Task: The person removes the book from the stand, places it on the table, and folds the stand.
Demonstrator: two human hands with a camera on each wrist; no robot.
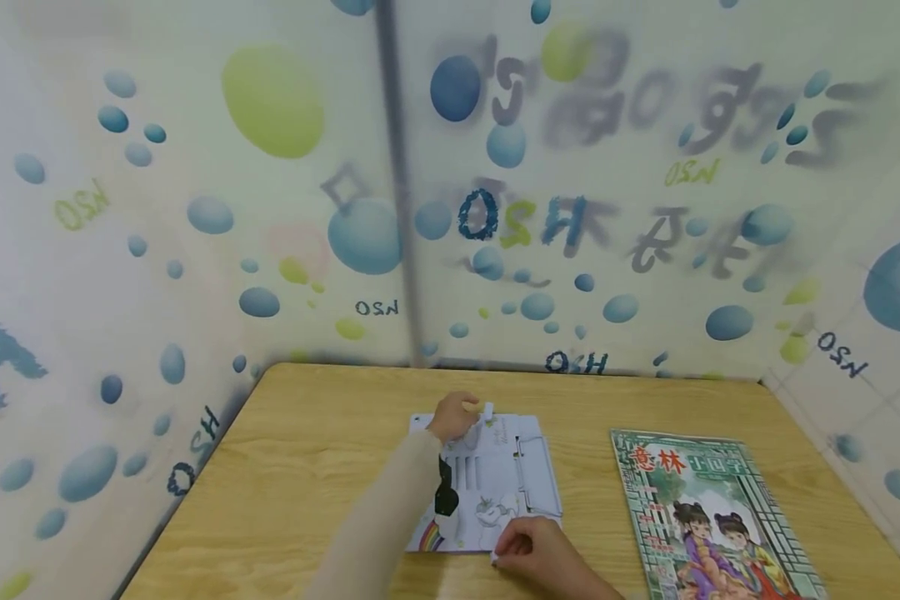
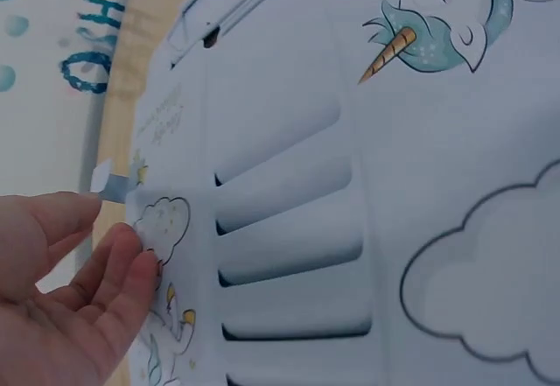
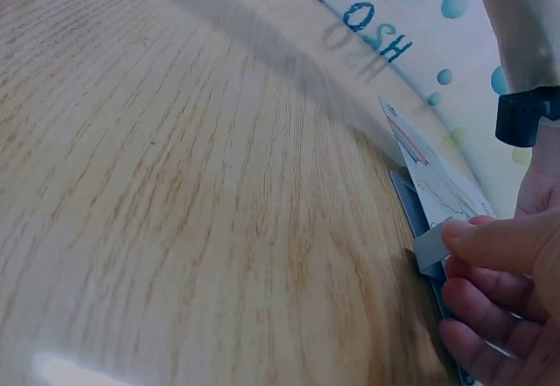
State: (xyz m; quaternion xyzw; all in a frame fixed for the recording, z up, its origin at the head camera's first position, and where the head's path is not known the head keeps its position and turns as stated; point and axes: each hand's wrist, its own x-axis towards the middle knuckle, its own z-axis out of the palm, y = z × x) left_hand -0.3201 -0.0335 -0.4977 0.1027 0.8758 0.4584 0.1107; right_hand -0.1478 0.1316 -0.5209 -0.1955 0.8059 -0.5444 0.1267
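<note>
A flat pale lilac plastic book stand printed with unicorns, clouds and a rainbow (image 1: 487,487) lies near the middle of the light wooden bench (image 1: 307,467), its slotted panel facing up. The left hand (image 1: 453,417) is at the stand's far edge, where thumb and fingers pinch a small white-and-blue tab (image 2: 105,180); the grip is narrow, closed on that tab, with the remaining fingers loosely curved beside a printed cloud. The right hand (image 1: 528,546) is at the stand's near edge, its thumb and forefinger pinching a small grey tab (image 3: 430,248) at the corner, with the other fingers curled under against the bench. A colourful magazine with two cartoon children on its cover (image 1: 708,517) lies flat to the right of the stand, apart from it. White walls dotted with blue and green bubbles (image 1: 270,208) enclose the bench
</note>
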